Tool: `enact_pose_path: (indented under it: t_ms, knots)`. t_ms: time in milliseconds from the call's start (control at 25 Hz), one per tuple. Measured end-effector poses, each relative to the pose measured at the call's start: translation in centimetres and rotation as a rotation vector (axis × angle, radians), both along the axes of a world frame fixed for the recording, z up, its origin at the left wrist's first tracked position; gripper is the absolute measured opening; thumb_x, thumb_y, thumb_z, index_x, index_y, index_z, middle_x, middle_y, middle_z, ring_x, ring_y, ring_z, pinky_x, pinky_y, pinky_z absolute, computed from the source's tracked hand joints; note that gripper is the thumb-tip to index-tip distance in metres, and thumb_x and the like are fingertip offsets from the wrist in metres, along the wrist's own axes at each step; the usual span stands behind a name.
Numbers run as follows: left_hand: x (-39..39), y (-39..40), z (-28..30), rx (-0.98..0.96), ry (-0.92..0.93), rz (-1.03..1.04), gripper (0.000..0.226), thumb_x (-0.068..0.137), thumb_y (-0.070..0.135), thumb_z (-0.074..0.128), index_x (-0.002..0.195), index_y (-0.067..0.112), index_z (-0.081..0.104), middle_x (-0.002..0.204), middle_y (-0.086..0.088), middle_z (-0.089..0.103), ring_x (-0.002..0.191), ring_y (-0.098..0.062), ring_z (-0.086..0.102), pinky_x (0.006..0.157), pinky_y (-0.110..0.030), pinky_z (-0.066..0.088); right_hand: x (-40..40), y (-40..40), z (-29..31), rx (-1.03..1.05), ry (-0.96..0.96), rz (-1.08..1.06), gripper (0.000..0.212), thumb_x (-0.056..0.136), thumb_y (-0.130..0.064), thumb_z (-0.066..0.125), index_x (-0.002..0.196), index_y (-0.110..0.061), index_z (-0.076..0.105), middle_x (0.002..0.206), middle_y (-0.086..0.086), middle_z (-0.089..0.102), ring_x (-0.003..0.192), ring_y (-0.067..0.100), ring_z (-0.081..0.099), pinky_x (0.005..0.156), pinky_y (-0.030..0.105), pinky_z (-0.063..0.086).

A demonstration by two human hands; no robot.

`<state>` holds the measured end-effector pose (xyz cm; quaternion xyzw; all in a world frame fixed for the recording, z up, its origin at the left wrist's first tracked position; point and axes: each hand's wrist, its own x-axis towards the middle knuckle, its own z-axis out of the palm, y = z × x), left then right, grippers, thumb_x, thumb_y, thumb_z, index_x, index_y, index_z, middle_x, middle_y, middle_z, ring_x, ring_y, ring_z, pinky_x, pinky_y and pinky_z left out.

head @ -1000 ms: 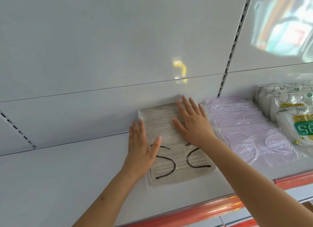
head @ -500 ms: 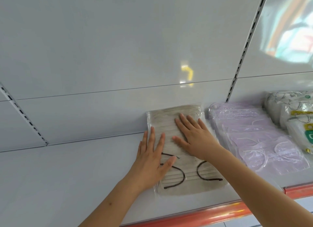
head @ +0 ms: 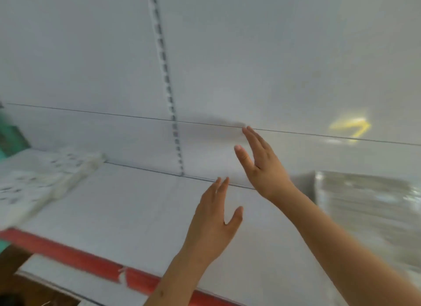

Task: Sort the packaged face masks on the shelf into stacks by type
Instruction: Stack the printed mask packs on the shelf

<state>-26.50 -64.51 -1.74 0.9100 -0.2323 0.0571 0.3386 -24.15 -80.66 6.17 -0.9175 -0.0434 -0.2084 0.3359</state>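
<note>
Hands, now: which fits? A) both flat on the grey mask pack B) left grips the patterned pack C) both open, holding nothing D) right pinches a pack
C: the left hand and the right hand have straight fingers over bare shelf, touching no pack.

White metal shelf (head: 118, 205) seen, edged at the front by a red strip (head: 68, 253). White back panel (head: 250, 54) behind it, split by a thin horizontal seam and a slotted vertical upright (head: 167, 82). Yellowish light reflection (head: 350, 129) noted on the panel, far right. Frame motion-blurred.
</note>
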Motion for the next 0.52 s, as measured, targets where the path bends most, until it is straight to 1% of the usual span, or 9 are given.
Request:
enact_pose_path:
  t_ms: [80,160,200,240,320,400,440,480,520]
  knots:
    - [1.6,5.6,0.3,-0.107,-0.026,0.081,0.058,0.101,0.049,0.046,0.155,0.035,0.028,0.157,0.019,0.032,0.144,0.001,0.032,0.116,-0.021,0.033,3.2,5.7,0.7,0.138,0.002,0.038,0.058,0.098,-0.048,0.047,0.149,-0.022,0.039,0.151,-0.005,0.043,0.124,0.011,0.050,0.103,0.022,0.035]
    - [3.5,11.8,0.6,-0.194,-0.061,0.165,0.043,0.100,0.045,0.049,0.142,0.036,0.048,0.138,0.023,0.050,0.124,0.006,0.051,0.102,-0.025,0.048,6.7,12.0,0.7,0.334,0.117,0.088,0.044,0.098,-0.036,0.055,0.140,-0.023,0.050,0.138,-0.005,0.055,0.112,0.011,0.057,0.092,0.021,0.044]
    - [4.4,15.1,0.8,-0.241,-0.083,0.206,0.037,0.098,0.043,0.049,0.133,0.035,0.056,0.128,0.023,0.056,0.114,0.007,0.057,0.095,-0.026,0.052,8.3,15.2,0.4,0.419,0.180,0.112,0.039,0.097,-0.033,0.058,0.135,-0.025,0.054,0.132,-0.005,0.059,0.112,0.013,0.059,0.092,0.025,0.048]
    - [5.4,18.5,1.1,-0.292,-0.117,0.255,0.034,0.095,0.041,0.049,0.125,0.033,0.063,0.119,0.022,0.060,0.106,0.006,0.060,0.090,-0.026,0.053,9.9,18.4,-0.1,0.481,0.232,0.126,0.035,0.096,-0.034,0.060,0.130,-0.027,0.057,0.127,-0.006,0.061,0.112,0.016,0.061,0.096,0.033,0.051]
    - [7.4,25.9,1.5,-0.363,-0.211,0.387,0.030,0.092,0.036,0.049,0.112,0.029,0.070,0.108,0.019,0.065,0.098,0.003,0.063,0.086,-0.026,0.054,12.7,24.9,-1.2,0.560,0.347,0.154,0.036,0.093,-0.036,0.063,0.128,-0.028,0.057,0.121,-0.004,0.063,0.110,0.023,0.063,0.103,0.047,0.049]
    - [9.4,34.0,2.2,-0.351,-0.283,0.569,0.023,0.094,0.028,0.054,0.109,0.025,0.071,0.108,0.014,0.065,0.102,-0.003,0.060,0.091,-0.027,0.052,15.0,31.5,-2.0,0.648,0.514,0.176,0.046,0.094,-0.033,0.063,0.136,-0.018,0.051,0.121,0.003,0.062,0.110,0.028,0.064,0.104,0.048,0.048]
    - [10.5,37.7,2.3,-0.290,-0.290,0.682,0.020,0.096,0.026,0.056,0.112,0.025,0.069,0.114,0.010,0.064,0.108,-0.007,0.058,0.096,-0.028,0.050,15.7,34.2,-2.3,0.688,0.596,0.170,0.051,0.095,-0.032,0.063,0.140,-0.013,0.047,0.123,0.008,0.061,0.110,0.029,0.063,0.105,0.047,0.048]
    - [11.7,41.3,2.4,-0.204,-0.254,0.806,0.022,0.097,0.031,0.058,0.117,0.026,0.066,0.122,0.006,0.062,0.116,-0.012,0.055,0.101,-0.031,0.046,16.1,36.5,-2.5,0.701,0.655,0.166,0.056,0.095,-0.035,0.062,0.142,-0.011,0.044,0.125,0.011,0.060,0.111,0.030,0.063,0.104,0.046,0.048]
    - [13.0,44.6,2.2,-0.123,-0.170,0.912,0.031,0.098,0.039,0.057,0.125,0.026,0.062,0.131,0.001,0.058,0.123,-0.017,0.052,0.105,-0.035,0.044,16.2,38.2,-2.8,0.684,0.704,0.166,0.062,0.093,-0.041,0.062,0.144,-0.011,0.042,0.127,0.012,0.059,0.111,0.030,0.063,0.104,0.047,0.048]
